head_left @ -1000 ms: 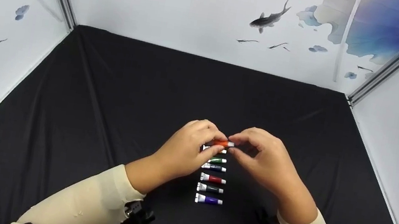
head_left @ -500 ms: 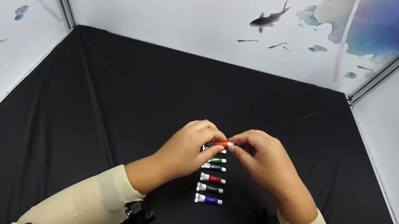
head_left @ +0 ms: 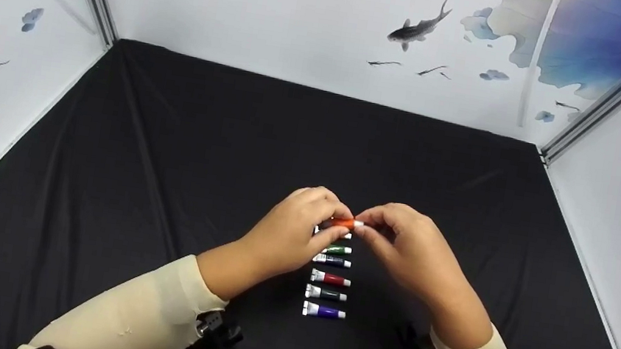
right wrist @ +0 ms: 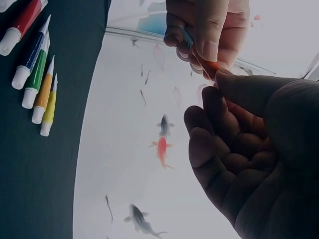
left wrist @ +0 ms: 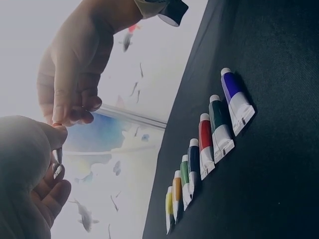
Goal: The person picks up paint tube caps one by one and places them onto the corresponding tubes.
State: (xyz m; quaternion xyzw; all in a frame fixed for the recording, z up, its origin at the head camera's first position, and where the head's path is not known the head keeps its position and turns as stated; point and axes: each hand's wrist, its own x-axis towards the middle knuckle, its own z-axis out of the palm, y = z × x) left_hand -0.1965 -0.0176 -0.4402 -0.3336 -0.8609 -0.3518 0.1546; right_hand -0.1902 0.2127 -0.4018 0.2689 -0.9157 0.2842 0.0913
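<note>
Held above the row, a small orange paint tube (head_left: 342, 222) lies crosswise between the two hands. My left hand (head_left: 289, 233) pinches its body between thumb and fingers, and the silver crimped end (left wrist: 58, 170) pokes out below them in the left wrist view. From the other side, thumb and fingertips of my right hand (head_left: 419, 252) pinch the white cap (head_left: 359, 224). In the right wrist view the tube's orange body (right wrist: 211, 65) shows between the hands. The right hand's other fingers are curled toward the palm.
Several paint tubes lie in a row on the black cloth (head_left: 219, 124): purple (head_left: 331, 313), dark green (head_left: 334, 296), red (head_left: 336, 280), dark blue (head_left: 338, 262), green (head_left: 338, 249), ochre (left wrist: 177, 191) and yellow (left wrist: 169, 203). White fish-printed panels (head_left: 330, 42) enclose it.
The right thumb has come in over the white cap, covering part of it, and the right hand has dropped slightly. My left hand and the tubes on the cloth keep their places.
</note>
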